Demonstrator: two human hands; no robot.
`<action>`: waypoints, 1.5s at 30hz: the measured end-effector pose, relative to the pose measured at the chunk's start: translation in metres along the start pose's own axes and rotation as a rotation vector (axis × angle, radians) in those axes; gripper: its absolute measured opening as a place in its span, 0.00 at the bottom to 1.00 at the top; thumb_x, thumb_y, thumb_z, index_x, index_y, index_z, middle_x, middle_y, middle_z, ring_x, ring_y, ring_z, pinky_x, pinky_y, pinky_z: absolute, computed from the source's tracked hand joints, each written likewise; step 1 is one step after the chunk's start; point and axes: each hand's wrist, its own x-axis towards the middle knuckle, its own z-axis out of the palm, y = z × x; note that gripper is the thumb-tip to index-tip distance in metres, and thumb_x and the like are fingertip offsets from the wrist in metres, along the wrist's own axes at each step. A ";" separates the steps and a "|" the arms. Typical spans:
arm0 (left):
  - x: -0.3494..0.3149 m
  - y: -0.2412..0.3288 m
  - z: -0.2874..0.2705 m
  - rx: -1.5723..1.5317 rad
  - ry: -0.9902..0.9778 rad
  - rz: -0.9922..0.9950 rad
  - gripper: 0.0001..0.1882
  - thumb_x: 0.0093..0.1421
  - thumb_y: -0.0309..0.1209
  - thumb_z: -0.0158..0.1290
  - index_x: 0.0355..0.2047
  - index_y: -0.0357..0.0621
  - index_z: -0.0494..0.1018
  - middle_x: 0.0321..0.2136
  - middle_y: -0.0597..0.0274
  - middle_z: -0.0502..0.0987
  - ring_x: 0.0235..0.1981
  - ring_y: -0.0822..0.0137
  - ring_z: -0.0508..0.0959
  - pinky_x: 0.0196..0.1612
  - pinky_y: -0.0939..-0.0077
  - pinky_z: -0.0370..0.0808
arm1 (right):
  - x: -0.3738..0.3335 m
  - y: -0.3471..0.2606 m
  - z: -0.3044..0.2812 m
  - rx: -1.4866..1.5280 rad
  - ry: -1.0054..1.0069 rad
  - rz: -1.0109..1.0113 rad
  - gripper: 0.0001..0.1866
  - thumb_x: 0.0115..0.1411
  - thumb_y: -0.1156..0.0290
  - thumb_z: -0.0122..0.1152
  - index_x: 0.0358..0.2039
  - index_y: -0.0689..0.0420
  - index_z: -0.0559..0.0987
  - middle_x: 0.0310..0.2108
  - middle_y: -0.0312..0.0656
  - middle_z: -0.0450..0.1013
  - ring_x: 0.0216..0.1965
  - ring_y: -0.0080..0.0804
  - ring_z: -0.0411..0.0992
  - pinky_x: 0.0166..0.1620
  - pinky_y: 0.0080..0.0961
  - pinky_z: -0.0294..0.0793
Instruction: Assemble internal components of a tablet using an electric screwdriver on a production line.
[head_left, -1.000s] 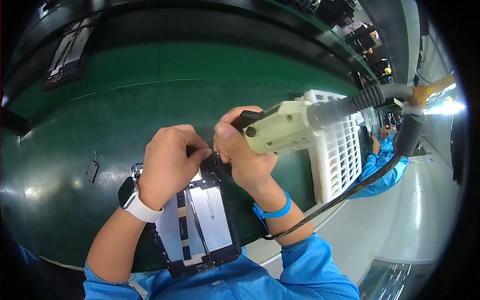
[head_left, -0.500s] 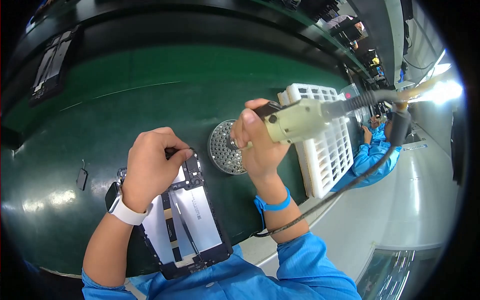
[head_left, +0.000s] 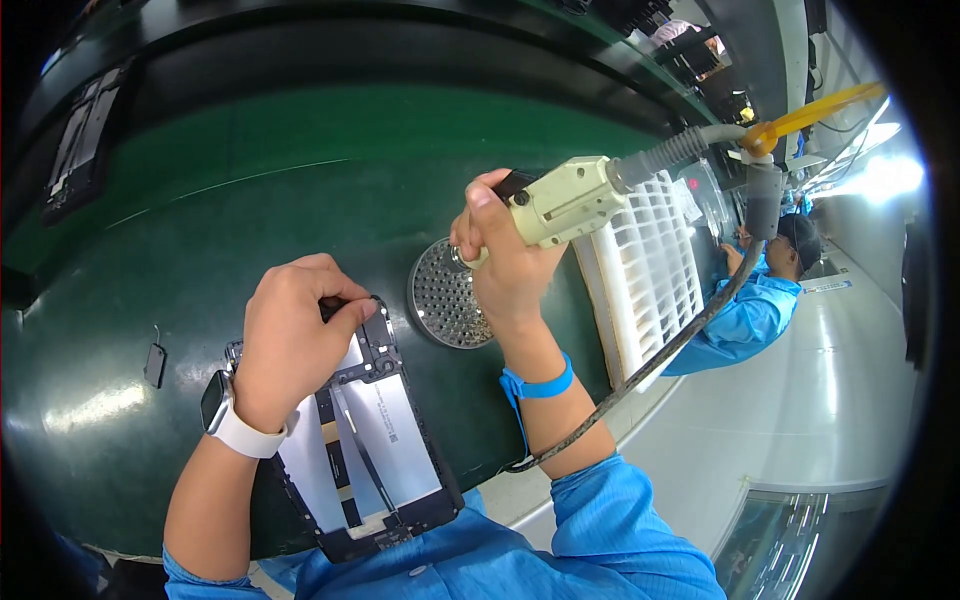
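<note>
With right hand (head_left: pixel 510 250), gripped cream corded tool (head_left: pixel 572 203) near round dish (head_left: pixel 413 305). With left hand (head_left: pixel 298 330), touched top of opened tablet (head_left: pixel 392 425); could not tell whether pinching anything.

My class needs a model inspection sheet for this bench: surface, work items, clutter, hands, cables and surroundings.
Surface: dark green bench top, glossy, with light reflections at left.
Work items: opened flat device, inner parts exposed; pale power tool; round dotted metal dish between the hands.
Clutter: small dark part with a thin wire, left of the device; similar opened unit at far left.
Hands: left hand at the device's upper end, grip unclear; right hand holds the tool.
Cables: dark cable crossing before the right forearm.
Surroundings: white grid tray; co-worker in blue at right.
</note>
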 end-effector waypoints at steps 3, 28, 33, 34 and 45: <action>-0.002 0.004 -0.005 0.009 -0.019 -0.015 0.03 0.49 0.22 0.61 0.26 0.36 0.82 0.24 0.58 0.77 0.25 0.62 0.78 0.31 0.71 0.73 | -0.003 -0.002 0.000 -0.015 -0.032 0.001 0.05 0.58 0.81 0.63 0.32 0.63 0.74 0.21 0.36 0.70 0.15 0.18 0.65 0.19 0.17 0.65; 0.006 -0.007 -0.001 0.034 -0.038 0.047 0.01 0.48 0.24 0.61 0.23 0.45 0.81 0.22 0.60 0.76 0.25 0.59 0.77 0.29 0.67 0.72 | -0.062 -0.015 0.036 0.007 -0.244 0.156 0.10 0.58 0.81 0.66 0.40 0.62 0.76 0.30 0.36 0.74 0.30 0.19 0.71 0.34 0.18 0.72; 0.006 -0.022 0.004 0.085 -0.024 0.077 0.02 0.48 0.25 0.61 0.23 0.47 0.81 0.24 0.60 0.77 0.27 0.56 0.78 0.31 0.63 0.74 | -0.065 -0.013 0.039 0.000 -0.298 0.208 0.10 0.57 0.80 0.67 0.38 0.60 0.76 0.31 0.36 0.74 0.30 0.20 0.71 0.34 0.19 0.72; 0.003 -0.033 0.003 0.137 0.006 0.118 0.03 0.47 0.25 0.61 0.23 0.48 0.82 0.24 0.60 0.78 0.28 0.55 0.79 0.32 0.62 0.75 | -0.063 -0.005 0.040 -0.128 -0.330 0.059 0.10 0.57 0.79 0.67 0.38 0.59 0.76 0.30 0.35 0.74 0.30 0.20 0.71 0.33 0.19 0.72; -0.010 -0.021 0.011 0.144 0.108 0.027 0.02 0.44 0.25 0.60 0.21 0.46 0.81 0.26 0.59 0.79 0.31 0.53 0.80 0.34 0.60 0.77 | -0.072 -0.005 0.037 0.022 -0.374 0.034 0.07 0.62 0.76 0.57 0.39 0.60 0.69 0.19 0.37 0.64 0.15 0.21 0.60 0.23 0.21 0.65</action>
